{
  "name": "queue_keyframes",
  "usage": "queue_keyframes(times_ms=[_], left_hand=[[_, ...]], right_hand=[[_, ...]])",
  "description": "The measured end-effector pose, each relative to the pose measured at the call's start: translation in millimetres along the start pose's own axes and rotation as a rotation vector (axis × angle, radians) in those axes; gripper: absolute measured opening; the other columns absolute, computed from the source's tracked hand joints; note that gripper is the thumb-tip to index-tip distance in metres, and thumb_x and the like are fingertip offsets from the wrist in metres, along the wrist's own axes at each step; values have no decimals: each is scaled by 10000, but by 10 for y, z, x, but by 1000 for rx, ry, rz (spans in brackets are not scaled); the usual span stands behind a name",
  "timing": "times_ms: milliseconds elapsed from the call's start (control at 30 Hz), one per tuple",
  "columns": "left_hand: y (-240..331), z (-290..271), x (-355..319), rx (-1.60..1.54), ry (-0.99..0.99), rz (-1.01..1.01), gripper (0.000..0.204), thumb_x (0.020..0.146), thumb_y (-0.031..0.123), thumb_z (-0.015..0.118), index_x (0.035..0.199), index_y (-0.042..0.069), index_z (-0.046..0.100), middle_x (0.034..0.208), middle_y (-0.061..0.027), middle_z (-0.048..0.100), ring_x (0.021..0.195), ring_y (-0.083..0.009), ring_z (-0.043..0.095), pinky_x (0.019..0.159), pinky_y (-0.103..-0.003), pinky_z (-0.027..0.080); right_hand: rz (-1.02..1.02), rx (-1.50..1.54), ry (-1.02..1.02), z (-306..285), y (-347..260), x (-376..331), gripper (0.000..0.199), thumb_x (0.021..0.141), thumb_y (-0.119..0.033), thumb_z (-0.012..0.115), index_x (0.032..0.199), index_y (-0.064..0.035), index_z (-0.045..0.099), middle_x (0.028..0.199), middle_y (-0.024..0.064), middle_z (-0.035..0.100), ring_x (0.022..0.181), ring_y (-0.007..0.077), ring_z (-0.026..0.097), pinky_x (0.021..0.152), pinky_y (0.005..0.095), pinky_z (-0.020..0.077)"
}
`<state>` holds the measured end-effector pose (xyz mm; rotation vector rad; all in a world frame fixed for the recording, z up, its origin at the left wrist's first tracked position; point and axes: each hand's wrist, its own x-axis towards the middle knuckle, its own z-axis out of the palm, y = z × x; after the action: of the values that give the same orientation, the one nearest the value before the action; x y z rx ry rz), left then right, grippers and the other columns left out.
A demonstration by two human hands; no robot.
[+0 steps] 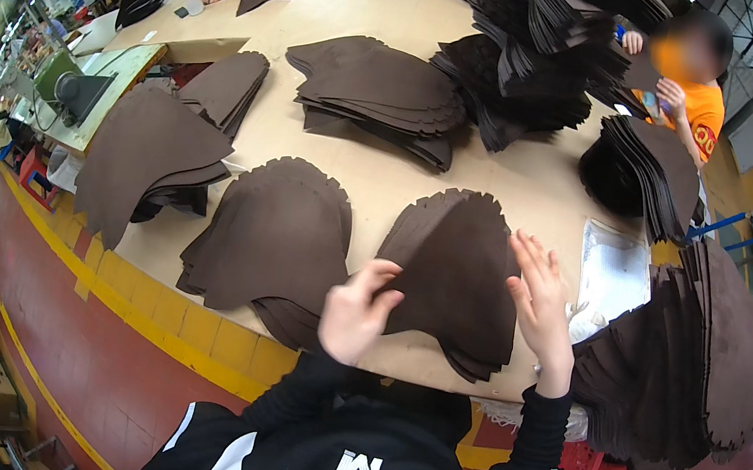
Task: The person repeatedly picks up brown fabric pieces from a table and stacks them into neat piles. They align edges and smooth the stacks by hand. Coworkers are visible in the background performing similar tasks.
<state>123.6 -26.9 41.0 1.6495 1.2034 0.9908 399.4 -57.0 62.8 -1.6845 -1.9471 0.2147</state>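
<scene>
Two stacks of dark brown cut pieces, rounded and notched at the top, lie side by side before me. At the left edge of the nearer-right stack (449,277) is my left hand (359,312). Its fingers are slightly blurred and curved, with the thumb apart and nothing seen between them. Over that stack's right edge my right hand (540,297) hovers, fingers spread and holding nothing. Whether either hand touches the pieces I cannot tell. The other stack (273,228) lies left of my left hand, its lower pieces fanned out.
More brown stacks lie on the pale table (377,170): a left stack (156,153), a middle stack (376,91), a tall heap (527,51) and a right-hand pile (677,345). A white tray (612,269) sits right. Two co-workers are across the table.
</scene>
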Motion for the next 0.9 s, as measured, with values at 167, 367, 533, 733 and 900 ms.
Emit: queue_keyframes(times_ms=[167,367,533,733,900], left_hand=[[-173,-1342,157,20,103,-11,440,787,-66,648,1225,-19,641,1143,-99,687,1060,-160,629,954,-308,473],[-339,-1654,73,884,542,134,388,813,47,706,1195,7,647,1345,-175,526,1221,-340,527,1039,-410,415],[-354,-445,115,260,-16,136,427,807,110,750,1211,38,632,1171,-167,594,1101,-314,585,961,-382,464],[-528,216,218,501,-73,55,605,683,222,849,1201,32,599,1066,-116,557,1059,-308,537,912,-410,454],[-474,143,345,628,-224,96,534,718,230,832,1136,13,581,935,-154,608,938,-344,613,824,-421,495]], right_hand=[[-67,84,-243,365,-99,6,474,991,-266,551,1434,-117,472,1463,144,480,1365,277,446,1148,485,299],[-286,-245,-346,950,-76,198,444,1009,-332,483,1449,-276,469,1528,8,421,1429,236,361,1183,489,241],[-64,-293,-242,959,464,742,436,1030,-378,401,1460,-327,453,1573,14,352,1461,258,298,1196,508,187],[266,-281,-84,517,820,789,453,1040,-295,419,1491,-251,419,1576,121,327,1474,309,258,1197,494,168],[199,-33,23,193,401,285,447,1029,-230,465,1468,-152,449,1556,131,362,1457,322,295,1189,450,207]])
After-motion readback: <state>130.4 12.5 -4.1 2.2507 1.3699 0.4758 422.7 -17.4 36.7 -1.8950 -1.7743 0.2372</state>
